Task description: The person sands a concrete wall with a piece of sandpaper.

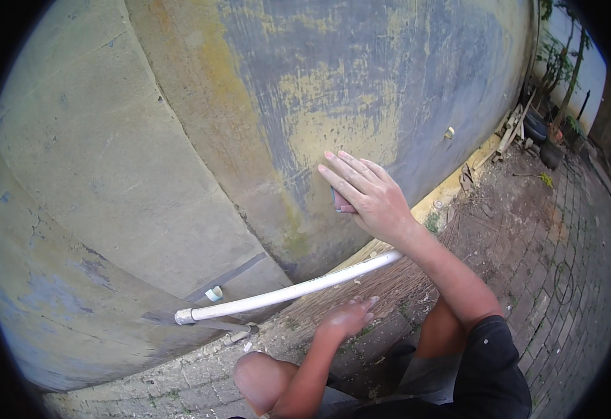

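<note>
Pink block [345,204] in flattened right grip [375,198]

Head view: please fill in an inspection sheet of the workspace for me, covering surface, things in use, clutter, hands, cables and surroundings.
Surface: wall, patchy grey-blue and yellowish, with a worn, scraped look.
Things in use: small pinkish block, mostly hidden, at the wall.
Clutter: wood scraps along the far foot of the wall; white pipe sloping across the lower wall.
Hands: right hand holds the block, fingers outstretched; left hand low, below the pipe, nothing seen in it.
Cables: thin loop on the ground at right; cannot tell whether it is a cable.
Surroundings: outdoors; paving, with plants at upper right.
</note>
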Demonstrator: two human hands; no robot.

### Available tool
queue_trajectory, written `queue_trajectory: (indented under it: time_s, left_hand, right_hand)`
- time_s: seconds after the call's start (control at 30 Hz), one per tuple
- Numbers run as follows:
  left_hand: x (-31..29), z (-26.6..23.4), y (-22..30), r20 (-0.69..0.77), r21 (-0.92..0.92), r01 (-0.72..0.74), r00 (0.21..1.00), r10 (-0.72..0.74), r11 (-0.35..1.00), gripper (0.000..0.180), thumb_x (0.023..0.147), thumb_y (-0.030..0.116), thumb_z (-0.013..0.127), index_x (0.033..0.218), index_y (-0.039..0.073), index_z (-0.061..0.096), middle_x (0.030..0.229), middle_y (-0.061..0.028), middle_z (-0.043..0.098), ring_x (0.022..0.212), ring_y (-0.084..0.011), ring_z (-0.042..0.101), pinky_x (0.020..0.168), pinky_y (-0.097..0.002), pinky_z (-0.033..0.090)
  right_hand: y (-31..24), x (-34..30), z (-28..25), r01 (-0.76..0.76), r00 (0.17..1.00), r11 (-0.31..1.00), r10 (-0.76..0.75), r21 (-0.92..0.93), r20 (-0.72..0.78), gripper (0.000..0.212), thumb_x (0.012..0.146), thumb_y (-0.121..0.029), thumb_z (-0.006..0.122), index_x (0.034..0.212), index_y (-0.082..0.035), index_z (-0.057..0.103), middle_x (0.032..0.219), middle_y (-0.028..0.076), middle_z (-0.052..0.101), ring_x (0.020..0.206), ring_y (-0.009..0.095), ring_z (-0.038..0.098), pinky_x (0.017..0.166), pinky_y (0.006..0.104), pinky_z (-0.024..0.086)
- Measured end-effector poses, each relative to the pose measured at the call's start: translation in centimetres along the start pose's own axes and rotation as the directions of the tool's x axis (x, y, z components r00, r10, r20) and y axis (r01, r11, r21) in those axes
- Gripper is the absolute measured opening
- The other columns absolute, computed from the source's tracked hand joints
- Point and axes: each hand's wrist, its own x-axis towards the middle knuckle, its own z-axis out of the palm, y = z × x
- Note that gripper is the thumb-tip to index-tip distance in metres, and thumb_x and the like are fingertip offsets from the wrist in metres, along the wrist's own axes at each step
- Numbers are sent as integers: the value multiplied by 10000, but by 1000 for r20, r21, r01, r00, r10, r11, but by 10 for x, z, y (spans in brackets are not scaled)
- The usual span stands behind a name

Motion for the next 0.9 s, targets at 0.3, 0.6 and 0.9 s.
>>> queue_trajectory:
  time_s: [0.3, 0.6, 0.9]
  left_hand:
    - [6, 5, 10, 49, 30, -36, 998, 35, 999, 545, 1013, 409, 449, 1521, 265, 315, 1528, -228, 347, 1402, -395, 358, 1150, -474, 313]
    - [4, 7, 9, 48, 40, -8, 999, 6, 999, 544, 1013, 418, 439, 1521, 265, 316, 1525, -224, 354, 1403, -400, 354, 1143, -483, 322]
    - [5, 8, 14, 46, 4, -2, 999, 2, 1000, 540, 995, 359, 474, 1507, 237, 351, 1547, -166, 353, 1414, -347, 363, 1127, -560, 316]
  right_hand:
    - [46, -3, 13, -228, 960, 973, 218, -42, -177, 640, 909, -269, 603, 1504, -193, 380, 1555, 75, 357, 1396, 288, 392, 1118, 422, 375]
    - [51, -14, 29, -202, 976, 970, 187, -138, -113, 654, 940, -338, 549, 1538, -238, 304, 1599, 52, 271, 1445, 296, 307, 1153, 460, 326]
    - [57, -20, 39, -208, 974, 970, 194, -126, -115, 658, 921, -342, 560, 1531, -290, 319, 1598, 28, 276, 1445, 285, 310, 1158, 471, 317]
